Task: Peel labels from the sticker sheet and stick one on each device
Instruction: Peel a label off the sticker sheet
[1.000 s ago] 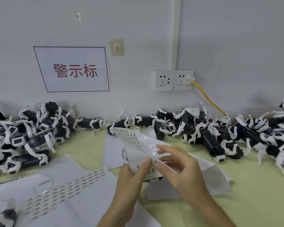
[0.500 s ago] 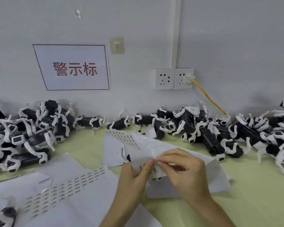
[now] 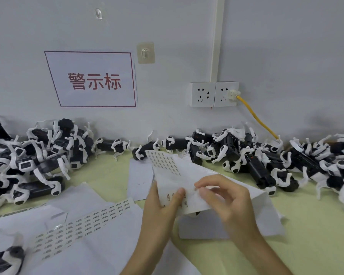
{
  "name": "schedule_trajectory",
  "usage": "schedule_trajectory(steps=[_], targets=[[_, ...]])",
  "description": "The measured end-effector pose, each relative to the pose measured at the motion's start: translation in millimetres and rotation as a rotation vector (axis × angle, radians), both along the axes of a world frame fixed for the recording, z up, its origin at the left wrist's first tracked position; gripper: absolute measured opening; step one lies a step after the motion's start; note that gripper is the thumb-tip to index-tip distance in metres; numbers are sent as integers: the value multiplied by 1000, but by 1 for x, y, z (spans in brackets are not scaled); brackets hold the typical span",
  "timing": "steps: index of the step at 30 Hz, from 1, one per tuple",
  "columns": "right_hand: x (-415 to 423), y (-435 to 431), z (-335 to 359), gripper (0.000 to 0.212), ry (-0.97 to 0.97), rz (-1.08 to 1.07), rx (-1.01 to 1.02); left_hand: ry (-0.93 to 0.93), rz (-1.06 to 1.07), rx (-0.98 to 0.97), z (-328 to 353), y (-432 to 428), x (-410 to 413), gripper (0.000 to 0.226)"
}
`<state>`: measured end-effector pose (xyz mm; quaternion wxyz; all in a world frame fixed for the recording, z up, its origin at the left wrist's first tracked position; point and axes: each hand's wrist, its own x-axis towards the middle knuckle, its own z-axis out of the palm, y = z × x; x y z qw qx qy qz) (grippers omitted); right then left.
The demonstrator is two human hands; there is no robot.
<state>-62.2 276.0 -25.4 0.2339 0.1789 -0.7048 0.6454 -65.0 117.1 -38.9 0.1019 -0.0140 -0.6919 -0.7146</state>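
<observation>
A curled white sticker sheet (image 3: pixel 173 171) with rows of small printed labels is held up over the table's middle. My left hand (image 3: pixel 163 207) grips its lower edge, thumb pressed on the front. My right hand (image 3: pixel 224 197) pinches at the sheet just right of that thumb, fingers curled; whether a label is between the fingertips I cannot tell. A dark device (image 3: pixel 196 213) shows only as a small patch under the sheet. Black-and-white devices lie heaped along the wall at the left (image 3: pixel 38 161) and at the right (image 3: pixel 266 161).
Another label strip (image 3: pixel 83 223) lies flat among loose white backing sheets (image 3: pixel 99 247) at the front left. One device (image 3: pixel 8 259) sits at the bottom left corner. A yellow cable (image 3: pixel 256 118) runs from the wall socket (image 3: pixel 213 94) down into the right heap. The table (image 3: pixel 316 235) is pale green.
The sheet has dropped lower and bent flatter. My right hand's fingertips have closed in beside the left thumb and curled tighter on the sheet.
</observation>
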Motion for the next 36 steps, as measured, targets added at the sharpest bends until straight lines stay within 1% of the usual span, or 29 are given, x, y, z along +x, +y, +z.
schedule_trajectory(steps=[2, 3, 4, 5, 6, 7, 8, 9, 12, 15, 20, 23, 26, 28, 29, 32, 36], targets=[[-1, 4, 6, 20, -132, 115, -172, 9, 176, -50, -1, -2, -1, 50], [-1, 7, 8, 24, -194, 175, -260, 50, 269, -104, 1, -3, 0, 60], [-2, 10, 10, 27, -247, 226, -337, 128, 348, -174, 2, -4, 0, 66], [-3, 12, 11, 31, -285, 267, -391, 242, 409, -238, 3, -5, 2, 65], [-3, 13, 12, 37, -310, 300, -420, 360, 431, -301, 6, -5, 4, 57], [-3, 14, 12, 40, -329, 331, -432, 455, 412, -355, 10, -4, 7, 46], [-3, 14, 13, 43, -345, 359, -436, 510, 360, -392, 12, -1, 11, 36], [-3, 14, 13, 45, -356, 385, -430, 530, 295, -403, 14, 1, 14, 31], [-2, 14, 14, 51, -365, 434, -379, 501, 144, -383, 17, 8, 20, 27], [0, 13, 15, 50, -369, 451, -362, 485, 110, -357, 18, 9, 22, 19], [0, 11, 13, 44, -356, 404, -311, 404, 61, -217, 22, 4, 18, 3], [0, 11, 12, 42, -337, 382, -264, 372, 32, -140, 24, 1, 17, 8], [0, 10, 11, 39, -312, 369, -218, 337, 25, -75, 25, 0, 16, 7], [1, 10, 11, 44, -302, 377, -212, 317, 23, -61, 25, -1, 16, 21], [1, 10, 11, 45, -298, 378, -212, 305, 11, -68, 24, -1, 15, 25], [2, 9, 13, 43, -297, 378, -210, 311, -16, -114, 23, 0, 14, 14], [2, 7, 11, 31, -306, 362, -198, 344, 2, -113, 24, -2, 14, 11]])
